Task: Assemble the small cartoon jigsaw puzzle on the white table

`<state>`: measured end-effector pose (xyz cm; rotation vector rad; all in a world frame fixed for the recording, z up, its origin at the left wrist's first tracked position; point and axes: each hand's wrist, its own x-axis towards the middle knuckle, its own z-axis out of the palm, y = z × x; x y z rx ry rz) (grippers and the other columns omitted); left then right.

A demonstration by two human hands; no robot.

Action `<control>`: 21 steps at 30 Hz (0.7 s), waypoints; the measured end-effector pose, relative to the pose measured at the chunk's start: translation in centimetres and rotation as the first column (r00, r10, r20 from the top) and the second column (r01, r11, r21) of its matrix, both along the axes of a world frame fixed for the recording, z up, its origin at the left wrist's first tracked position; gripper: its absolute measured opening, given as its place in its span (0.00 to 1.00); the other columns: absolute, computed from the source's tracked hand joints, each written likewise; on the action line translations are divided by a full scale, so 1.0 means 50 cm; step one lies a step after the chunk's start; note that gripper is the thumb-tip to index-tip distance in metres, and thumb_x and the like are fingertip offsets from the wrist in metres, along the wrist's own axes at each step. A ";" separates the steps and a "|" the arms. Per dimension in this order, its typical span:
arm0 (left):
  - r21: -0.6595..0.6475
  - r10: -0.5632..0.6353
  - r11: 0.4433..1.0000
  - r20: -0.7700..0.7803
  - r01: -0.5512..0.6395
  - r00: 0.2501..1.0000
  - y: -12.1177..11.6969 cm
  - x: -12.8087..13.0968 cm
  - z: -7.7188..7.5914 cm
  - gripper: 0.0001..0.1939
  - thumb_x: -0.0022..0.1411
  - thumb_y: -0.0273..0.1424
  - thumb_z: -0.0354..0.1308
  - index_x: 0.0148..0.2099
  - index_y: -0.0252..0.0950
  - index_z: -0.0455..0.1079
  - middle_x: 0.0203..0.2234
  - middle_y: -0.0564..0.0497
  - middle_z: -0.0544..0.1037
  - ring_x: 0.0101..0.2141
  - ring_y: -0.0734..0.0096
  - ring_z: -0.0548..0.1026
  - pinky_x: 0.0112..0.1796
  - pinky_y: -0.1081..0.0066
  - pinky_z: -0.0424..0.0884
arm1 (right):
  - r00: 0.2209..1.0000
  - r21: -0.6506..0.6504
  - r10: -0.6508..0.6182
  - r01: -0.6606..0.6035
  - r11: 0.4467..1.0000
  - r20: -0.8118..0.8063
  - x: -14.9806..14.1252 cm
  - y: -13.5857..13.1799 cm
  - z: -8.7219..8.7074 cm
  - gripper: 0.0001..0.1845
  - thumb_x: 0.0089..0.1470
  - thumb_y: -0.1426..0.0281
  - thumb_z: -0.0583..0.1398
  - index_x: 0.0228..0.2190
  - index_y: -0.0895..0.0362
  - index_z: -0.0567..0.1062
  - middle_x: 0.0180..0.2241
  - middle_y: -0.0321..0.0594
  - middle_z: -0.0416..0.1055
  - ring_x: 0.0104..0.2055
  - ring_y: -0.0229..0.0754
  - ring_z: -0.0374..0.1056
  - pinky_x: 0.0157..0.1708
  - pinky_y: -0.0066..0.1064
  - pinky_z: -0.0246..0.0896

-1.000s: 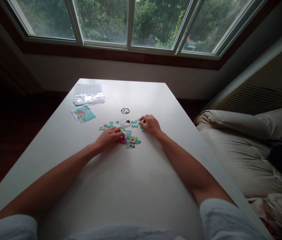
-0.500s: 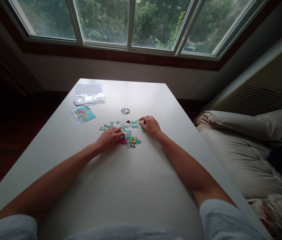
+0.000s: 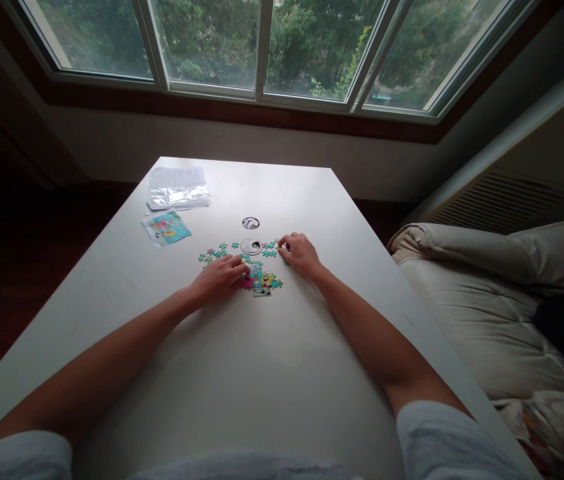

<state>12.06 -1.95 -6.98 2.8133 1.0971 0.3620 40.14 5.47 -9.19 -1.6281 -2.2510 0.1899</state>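
Observation:
A partly joined jigsaw puzzle (image 3: 263, 281) with cartoon figures in teal, pink and yellow lies flat on the white table (image 3: 242, 373). My left hand (image 3: 219, 277) rests at its left side, fingers curled and closed, the tips touching the puzzle's edge. Whatever those fingers hold is hidden. Farther right, my right hand (image 3: 301, 255) has thumb and forefinger pinched together among loose teal pieces (image 3: 269, 253). Anything in that pinch is too small to make out. More loose jigsaw pieces (image 3: 211, 254) are scattered beyond my left hand.
Two round discs, a ringed one (image 3: 251, 247) and a smaller dark-rimmed one (image 3: 251, 223), lie behind the puzzle. At the back left are a picture card (image 3: 168, 228) and clear plastic packaging (image 3: 179, 188). A padded beige seat (image 3: 472, 320) stands right of the table.
My right hand has shifted very slightly, and its fingertips have drawn down a little among the loose pieces. My left hand and the joined puzzle look the same.

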 end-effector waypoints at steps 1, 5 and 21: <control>0.000 0.003 1.000 0.002 -0.003 1.000 0.000 0.001 0.000 0.09 0.70 0.30 0.51 0.48 0.41 0.70 0.42 0.47 0.73 0.43 0.62 0.71 0.45 0.64 0.68 | 1.000 -0.011 0.009 -0.009 1.000 -0.010 0.001 0.002 0.000 0.06 0.60 0.67 0.62 0.39 0.53 0.78 0.39 0.42 0.72 0.45 0.48 0.63 0.45 0.36 0.57; 0.001 0.017 1.000 0.008 -0.017 1.000 -0.002 0.002 0.001 0.08 0.70 0.30 0.51 0.48 0.41 0.70 0.42 0.47 0.73 0.43 0.62 0.71 0.44 0.65 0.68 | 1.000 -0.005 0.010 -0.010 1.000 0.003 0.001 0.006 0.000 0.05 0.58 0.69 0.63 0.38 0.53 0.79 0.41 0.44 0.71 0.46 0.49 0.63 0.47 0.37 0.56; 0.014 0.003 1.000 0.007 -0.003 1.000 -0.003 -0.003 -0.002 0.09 0.71 0.30 0.50 0.49 0.40 0.70 0.42 0.47 0.73 0.43 0.62 0.70 0.46 0.64 0.68 | 1.000 0.003 -0.001 0.001 1.000 0.023 -0.006 0.003 0.000 0.09 0.61 0.65 0.62 0.42 0.51 0.79 0.40 0.42 0.72 0.46 0.49 0.62 0.46 0.36 0.54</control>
